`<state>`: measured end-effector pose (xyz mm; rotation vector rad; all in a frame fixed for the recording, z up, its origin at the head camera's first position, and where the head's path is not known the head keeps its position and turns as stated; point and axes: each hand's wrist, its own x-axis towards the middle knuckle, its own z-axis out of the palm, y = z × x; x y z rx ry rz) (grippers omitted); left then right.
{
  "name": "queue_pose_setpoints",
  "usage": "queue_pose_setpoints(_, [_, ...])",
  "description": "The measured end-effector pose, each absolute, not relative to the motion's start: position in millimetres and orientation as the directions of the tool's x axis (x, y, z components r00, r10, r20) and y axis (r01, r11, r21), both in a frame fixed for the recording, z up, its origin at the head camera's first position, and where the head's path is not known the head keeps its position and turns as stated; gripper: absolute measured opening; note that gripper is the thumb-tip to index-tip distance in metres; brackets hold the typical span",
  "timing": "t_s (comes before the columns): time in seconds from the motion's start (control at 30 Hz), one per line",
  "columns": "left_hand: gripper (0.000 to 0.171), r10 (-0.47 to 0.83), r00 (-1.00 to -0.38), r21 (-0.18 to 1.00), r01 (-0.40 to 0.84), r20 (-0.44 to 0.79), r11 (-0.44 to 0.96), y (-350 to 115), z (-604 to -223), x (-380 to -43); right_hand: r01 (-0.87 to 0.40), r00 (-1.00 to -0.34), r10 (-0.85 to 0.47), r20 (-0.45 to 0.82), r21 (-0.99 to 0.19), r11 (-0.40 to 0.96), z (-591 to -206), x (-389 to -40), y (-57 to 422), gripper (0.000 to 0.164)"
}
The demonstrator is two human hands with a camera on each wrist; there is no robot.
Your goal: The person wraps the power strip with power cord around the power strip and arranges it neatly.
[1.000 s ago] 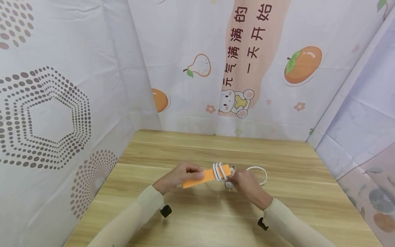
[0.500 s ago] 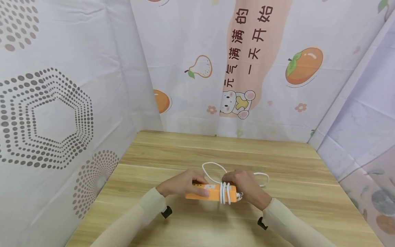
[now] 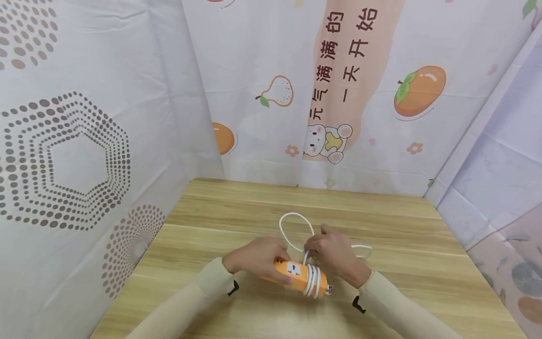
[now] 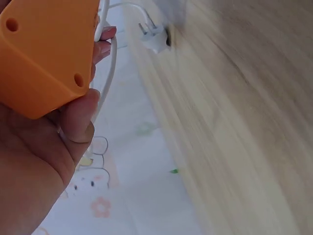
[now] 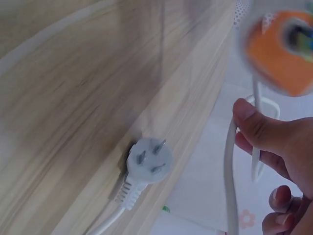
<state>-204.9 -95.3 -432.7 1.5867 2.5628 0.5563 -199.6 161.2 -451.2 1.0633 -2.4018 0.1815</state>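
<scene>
In the head view, my left hand (image 3: 258, 258) grips an orange power strip (image 3: 298, 281) by its left end. A white socket face shows on its upper side, and its right end tilts down towards me. White cord (image 3: 312, 281) is wound around the right part of the strip. My right hand (image 3: 334, 249), just behind that end, pinches the cord between thumb and finger, as the right wrist view shows. A loose loop of cord (image 3: 292, 214) stands out behind the strip. On the table, the white three-pin plug (image 5: 150, 160) lies with its prongs up.
A wood-grain table (image 3: 237, 207) lies beneath both hands. Printed white curtains (image 3: 254, 141) hang along its back and sides. More cord (image 3: 365, 247) curves out to the right of my right hand on the tabletop.
The power strip has come nearer to me and rolled so its sockets show, its right end swinging down. My right hand has drawn cord out behind the strip, forming a loop there.
</scene>
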Motion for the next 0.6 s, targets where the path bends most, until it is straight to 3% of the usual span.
queue_pose_setpoints(0.13, [0.037, 0.897, -0.425, 0.199, 0.896, 0.121, 0.397, -90.0, -433.5, -200.8, -0.743, -0.531, -0.682, 0.503, 0.11, 0.66, -450.8, -198.7, 155.1, 0.017])
queue_pose_setpoints(0.27, [0.038, 0.903, -0.412, 0.134, 0.909, 0.124, 0.396, -85.1, -433.2, -197.9, -0.743, -0.514, -0.693, 0.506, 0.14, 0.654, -449.6, -198.2, 153.3, 0.016])
queue_pose_setpoints(0.6, [0.044, 0.84, -0.528, 0.088, 0.849, 0.123, 0.521, -79.4, -435.0, -194.8, -0.72, -0.489, -0.686, 0.539, 0.195, 0.666, -445.5, -196.9, 153.0, 0.016])
